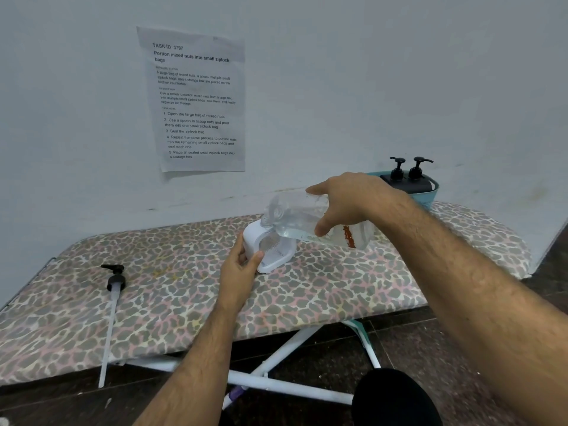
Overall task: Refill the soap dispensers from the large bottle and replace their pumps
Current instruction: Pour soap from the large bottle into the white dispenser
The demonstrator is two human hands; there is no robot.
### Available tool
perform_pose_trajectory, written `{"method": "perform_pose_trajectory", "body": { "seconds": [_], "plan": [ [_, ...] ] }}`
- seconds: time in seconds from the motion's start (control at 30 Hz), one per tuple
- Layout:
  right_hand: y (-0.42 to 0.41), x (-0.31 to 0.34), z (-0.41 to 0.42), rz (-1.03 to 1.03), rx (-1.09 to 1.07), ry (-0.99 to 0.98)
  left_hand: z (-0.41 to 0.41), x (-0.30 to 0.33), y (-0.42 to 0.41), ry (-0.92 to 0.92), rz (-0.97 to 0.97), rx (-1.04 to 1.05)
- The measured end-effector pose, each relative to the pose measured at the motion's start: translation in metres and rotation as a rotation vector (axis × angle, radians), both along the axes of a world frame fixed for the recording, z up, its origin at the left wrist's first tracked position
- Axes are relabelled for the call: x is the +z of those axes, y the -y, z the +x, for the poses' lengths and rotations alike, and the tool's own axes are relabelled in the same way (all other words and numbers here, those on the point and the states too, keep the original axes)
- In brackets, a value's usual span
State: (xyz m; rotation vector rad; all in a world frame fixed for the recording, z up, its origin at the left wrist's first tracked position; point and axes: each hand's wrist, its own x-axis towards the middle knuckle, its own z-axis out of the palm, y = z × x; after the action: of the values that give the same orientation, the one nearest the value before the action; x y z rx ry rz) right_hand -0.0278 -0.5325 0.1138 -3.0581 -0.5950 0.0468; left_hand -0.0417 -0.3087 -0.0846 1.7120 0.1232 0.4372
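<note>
The white soap dispenser (270, 247) stands on the leopard-print ironing board (307, 290), near the board's far edge and roughly at its middle. The left hand (239, 269) grips the dispenser's lower left side, thumb curled across the front face and fingers wrapped behind the body. The dispenser carries no pump; its top is open.

The right hand (347, 204) holds the large clear bottle (307, 222) tipped nearly horizontal, neck pointing left and down. The thumb presses the near underside of the bottle and the fingers curl over its top; the index finger extends forward along the upper wall. The bottle's mouth sits directly over the dispenser's opening, touching or just above it; contact cannot be confirmed. Clear liquid lies along the lower wall of the bottle. A reddish-brown label mark shows near the bottle's base.

A detached black pump (114, 279) with a long translucent dip tube lies on the left part of the board, well apart from the dispenser. At the far right end, a teal basket (428, 195) holds two dark dispensers (407, 179) with black pumps fitted. A printed sheet (196, 99) hangs on the wall.
</note>
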Motion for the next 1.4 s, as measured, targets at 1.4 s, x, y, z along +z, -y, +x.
{"method": "perform_pose_trajectory", "body": {
  "seconds": [1.4],
  "plan": [
    [-0.005, 0.0073, -0.0024, -0.013, -0.024, -0.026, -0.0028, 0.0041, 0.0021, -0.006, -0.012, -0.004]
  ]
}}
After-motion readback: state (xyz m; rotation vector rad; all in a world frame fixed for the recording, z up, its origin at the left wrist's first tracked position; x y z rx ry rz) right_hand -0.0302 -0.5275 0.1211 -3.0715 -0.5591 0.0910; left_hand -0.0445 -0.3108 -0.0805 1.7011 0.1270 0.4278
